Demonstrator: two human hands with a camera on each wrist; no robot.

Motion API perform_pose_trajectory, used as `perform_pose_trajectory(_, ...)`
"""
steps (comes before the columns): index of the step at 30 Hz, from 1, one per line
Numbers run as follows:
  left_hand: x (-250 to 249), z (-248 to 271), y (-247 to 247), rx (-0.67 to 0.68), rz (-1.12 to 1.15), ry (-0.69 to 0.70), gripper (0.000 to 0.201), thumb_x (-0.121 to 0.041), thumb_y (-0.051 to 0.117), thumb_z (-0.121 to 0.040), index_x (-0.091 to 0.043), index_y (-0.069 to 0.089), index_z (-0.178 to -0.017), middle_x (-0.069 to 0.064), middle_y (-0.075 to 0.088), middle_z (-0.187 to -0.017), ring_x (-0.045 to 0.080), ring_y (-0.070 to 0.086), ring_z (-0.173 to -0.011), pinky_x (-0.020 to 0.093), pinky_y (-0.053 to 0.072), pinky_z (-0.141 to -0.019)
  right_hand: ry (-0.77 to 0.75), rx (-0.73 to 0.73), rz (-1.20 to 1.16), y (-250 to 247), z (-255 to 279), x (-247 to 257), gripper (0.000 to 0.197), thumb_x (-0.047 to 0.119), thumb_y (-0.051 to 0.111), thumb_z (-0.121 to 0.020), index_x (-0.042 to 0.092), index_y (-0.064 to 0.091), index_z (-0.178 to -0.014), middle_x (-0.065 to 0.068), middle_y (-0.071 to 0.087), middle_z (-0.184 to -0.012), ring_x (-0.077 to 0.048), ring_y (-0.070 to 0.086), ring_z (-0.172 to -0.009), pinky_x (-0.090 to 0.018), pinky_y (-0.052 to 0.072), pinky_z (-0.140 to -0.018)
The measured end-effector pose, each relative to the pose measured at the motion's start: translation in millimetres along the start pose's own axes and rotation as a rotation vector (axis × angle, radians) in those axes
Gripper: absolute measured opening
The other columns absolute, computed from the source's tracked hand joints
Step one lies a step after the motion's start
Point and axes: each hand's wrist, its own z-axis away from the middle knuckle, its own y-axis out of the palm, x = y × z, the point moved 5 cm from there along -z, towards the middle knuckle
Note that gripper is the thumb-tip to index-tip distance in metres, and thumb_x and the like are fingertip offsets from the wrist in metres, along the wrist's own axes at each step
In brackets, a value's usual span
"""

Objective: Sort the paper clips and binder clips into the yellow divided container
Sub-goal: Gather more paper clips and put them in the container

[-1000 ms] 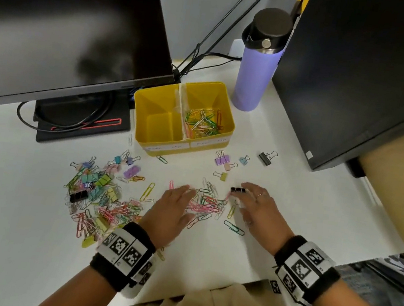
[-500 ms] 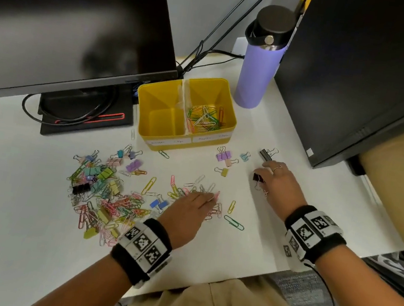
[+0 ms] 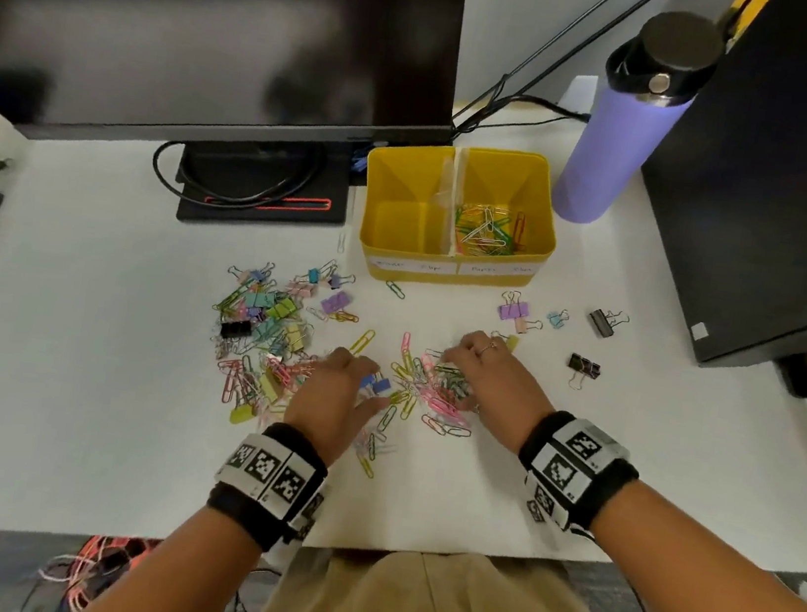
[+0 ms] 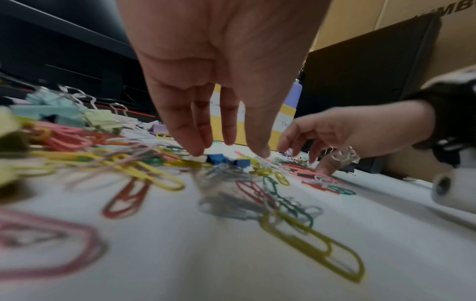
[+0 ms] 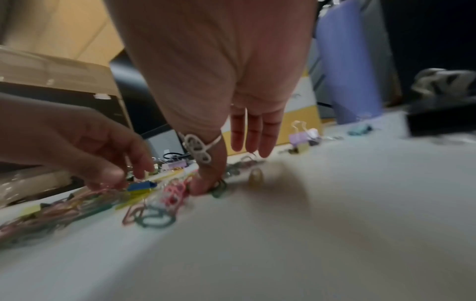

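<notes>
The yellow divided container [image 3: 448,268] stands at the back of the white desk; its right half holds paper clips [image 3: 487,232] and its left half shows only bare floor. Mixed binder and paper clips [image 3: 268,328] are heaped on the left. My left hand [image 3: 360,377] points straight fingers down onto the desk beside two blue binder clips [image 3: 377,385] [image 4: 226,159]. My right hand [image 3: 466,361], wearing rings, spreads its fingers over a loose pile of paper clips [image 3: 430,392], and one finger [image 5: 208,183] presses on them. Neither hand holds anything.
Two black binder clips [image 3: 584,366] [image 3: 601,322] and pastel ones [image 3: 512,310] lie right of the hands. A purple bottle [image 3: 616,143] stands beside the container. Monitors rise at the back left [image 3: 213,19] and right [image 3: 797,179], and the desk edge runs close to my lap.
My right hand carried a black binder clip to the right, left it on the desk and came back to the central paper clips. My left hand shifted slightly left, towards the blue binder clips.
</notes>
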Motion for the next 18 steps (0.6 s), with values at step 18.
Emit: perform_pose_trajectory(18,28,-18,6,0.191,-0.147,0.075,0.032,0.005,0.051,-0.083,-0.009,0.052,-0.111,0.013,0.048,-0.113,0.028,0.053,-0.105,0.037,0.051,-0.085,-0.024,0.235,0.110,18,-90,54,0.066,-0.010,0.036,-0.085,0.010,0.014,-0.145,-0.009,0.004,-0.157,-0.026,0.005,-0.145,-0.039,0.016,-0.119)
